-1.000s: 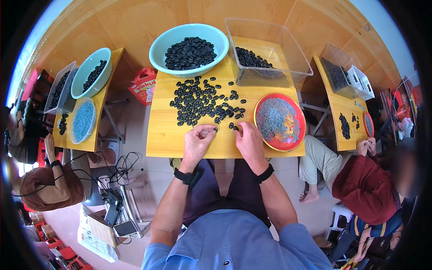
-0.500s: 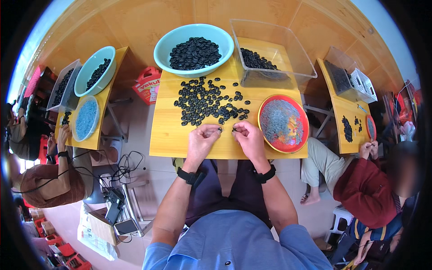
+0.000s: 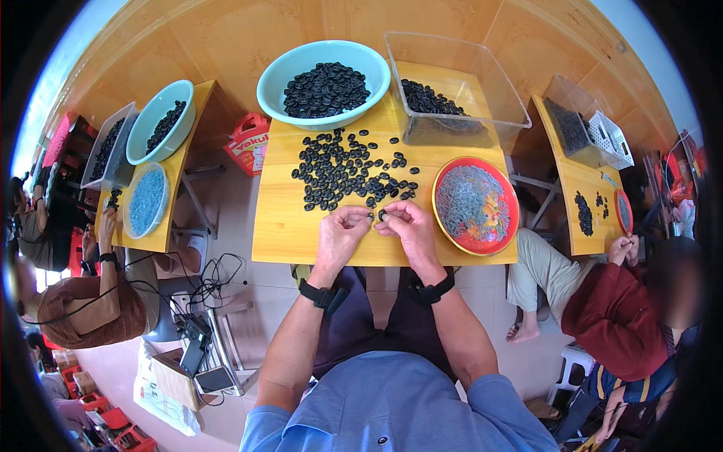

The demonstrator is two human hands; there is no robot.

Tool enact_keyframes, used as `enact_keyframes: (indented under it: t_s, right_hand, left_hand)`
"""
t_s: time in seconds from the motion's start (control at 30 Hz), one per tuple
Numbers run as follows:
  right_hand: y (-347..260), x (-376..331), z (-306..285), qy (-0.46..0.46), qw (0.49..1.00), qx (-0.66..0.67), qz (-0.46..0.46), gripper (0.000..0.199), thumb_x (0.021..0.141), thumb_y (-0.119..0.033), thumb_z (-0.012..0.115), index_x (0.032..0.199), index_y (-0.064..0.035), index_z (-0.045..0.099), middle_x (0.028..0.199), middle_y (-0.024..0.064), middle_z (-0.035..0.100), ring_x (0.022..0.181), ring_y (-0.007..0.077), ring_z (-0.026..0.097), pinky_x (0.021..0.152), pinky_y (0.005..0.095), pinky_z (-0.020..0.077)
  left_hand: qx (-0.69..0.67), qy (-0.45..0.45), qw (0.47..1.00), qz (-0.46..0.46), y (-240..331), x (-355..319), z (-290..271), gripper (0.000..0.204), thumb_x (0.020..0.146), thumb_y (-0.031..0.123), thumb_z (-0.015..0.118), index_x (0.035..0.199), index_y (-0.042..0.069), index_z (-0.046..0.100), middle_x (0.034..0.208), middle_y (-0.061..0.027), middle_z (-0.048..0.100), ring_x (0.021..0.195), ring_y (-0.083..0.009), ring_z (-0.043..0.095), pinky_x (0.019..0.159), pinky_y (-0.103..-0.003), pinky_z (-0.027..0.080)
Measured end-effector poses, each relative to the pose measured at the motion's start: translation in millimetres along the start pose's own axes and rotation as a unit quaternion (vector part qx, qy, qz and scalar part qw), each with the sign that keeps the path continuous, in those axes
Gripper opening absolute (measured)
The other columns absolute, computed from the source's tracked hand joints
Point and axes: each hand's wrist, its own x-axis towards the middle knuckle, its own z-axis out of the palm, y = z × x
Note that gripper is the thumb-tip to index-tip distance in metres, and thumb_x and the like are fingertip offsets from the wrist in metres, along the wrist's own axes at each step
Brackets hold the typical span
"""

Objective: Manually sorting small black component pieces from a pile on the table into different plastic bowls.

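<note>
Close together above the near part of the yellow table [image 3: 301,241], both my hands are pinched. Between the thumb and fingers of my right hand [image 3: 410,232] is a small black oval piece [image 3: 382,215]. My left hand [image 3: 343,235] pinches something tiny and dark at its fingertips, too small to make out. Just beyond my hands lie many loose black oval pieces [image 3: 331,169]. Right of my right hand, a red-rimmed bowl [image 3: 514,218] holds a heap of thin grey-blue pieces [image 3: 467,200].
A light-blue basin [image 3: 265,94] and a clear plastic bin [image 3: 482,124], both holding black pieces, stand at the table's back. Side tables [image 3: 169,218] carry similar containers. Co-workers sit left and right [image 3: 614,324]. Black cables [image 3: 215,282] hang at left.
My right hand has moved left, bringing its black oval piece almost against my left fingertips. The left hand has shifted only slightly right.
</note>
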Motion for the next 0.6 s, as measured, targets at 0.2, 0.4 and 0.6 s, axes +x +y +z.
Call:
enact_keyframes:
  t_s: [0.2, 0.4, 0.6]
  right_hand:
    - [5.6, 0.7, -2.3, 0.009, 1.0, -0.007, -0.019, 0.013, 0.092, 0.004, 0.061, 0.103, 0.0074, 0.062, 0.09, 0.0135, 0.07, 0.077, 0.0197, 0.072, 0.071, 0.0305, 0.0614]
    - [4.6, -0.4, 0.5, -0.009, 1.0, -0.022, -0.019, 0.012, 0.092, 0.002, 0.061, 0.103, 0.0072, 0.062, 0.089, 0.0132, 0.07, 0.077, 0.0188, 0.072, 0.07, 0.029, 0.0599]
    - [5.5, -1.5, 1.1, -0.011, 0.998, -0.049, -0.023, 0.012, 0.093, 0.001, 0.062, 0.103, 0.0075, 0.062, 0.09, 0.0132, 0.07, 0.077, 0.0188, 0.073, 0.069, 0.0285, 0.0594]
  left_hand:
    - [-0.003, -0.001, 1.0, -0.009, 1.6, 0.7, 2.4, 0.016, 0.088, 0.002, 0.072, 0.102, -0.005, 0.069, 0.078, -0.0024, 0.069, 0.068, -0.0058, 0.062, 0.064, -0.02, 0.049]
    - [-0.014, 0.001, 1.0, -0.006, -7.8, 2.8, 0.2, 0.015, 0.088, 0.001, 0.071, 0.102, -0.006, 0.069, 0.077, -0.0033, 0.069, 0.066, -0.0066, 0.062, 0.063, -0.021, 0.049]
    - [-0.008, -0.005, 1.0, -0.004, -3.1, 2.3, 1.4, 0.015, 0.088, 0.0, 0.071, 0.101, -0.006, 0.069, 0.077, -0.0038, 0.07, 0.066, -0.0073, 0.062, 0.062, -0.021, 0.049]
